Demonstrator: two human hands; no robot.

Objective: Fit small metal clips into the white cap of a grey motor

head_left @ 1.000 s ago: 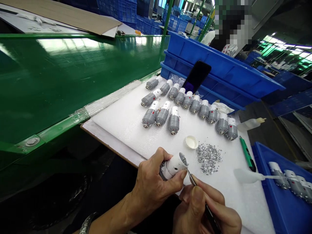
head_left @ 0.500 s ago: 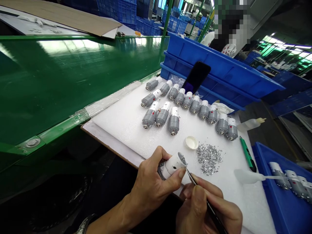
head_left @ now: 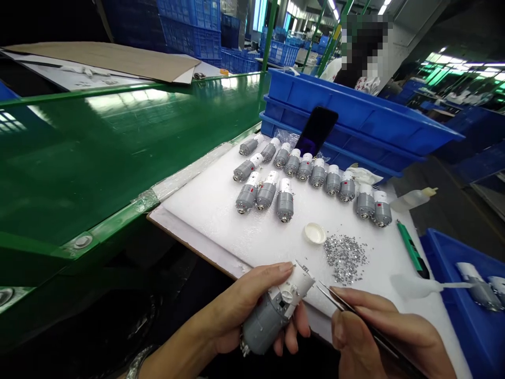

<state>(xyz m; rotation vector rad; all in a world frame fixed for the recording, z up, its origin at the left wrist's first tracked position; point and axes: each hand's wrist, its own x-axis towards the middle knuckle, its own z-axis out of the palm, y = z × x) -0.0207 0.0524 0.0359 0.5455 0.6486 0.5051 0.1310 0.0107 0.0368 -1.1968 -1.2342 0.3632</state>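
On my left runs a green conveyor belt [head_left: 142, 137], and next to it the white surface [head_left: 205, 221]. My left hand [head_left: 252, 300] is clamped around a gray-and-white cylinder [head_left: 262, 326], holding it tilted over the near edge, its white end pointing up and to the right. Beyond it lie more cylinders [head_left: 284, 202] in rows, then a white cap [head_left: 314, 233], a phone [head_left: 317, 129] leaning on stacked blue bins [head_left: 363, 113], and scattered silver bits [head_left: 345, 260]. My right hand [head_left: 379, 326] has its fingers pinched together on tweezers [head_left: 334, 300], the tips apart, just beside that white end. Farther right are a green tool [head_left: 412, 250], two squeeze bottles [head_left: 412, 201] and a blue tray [head_left: 445, 316] carrying cylinders.
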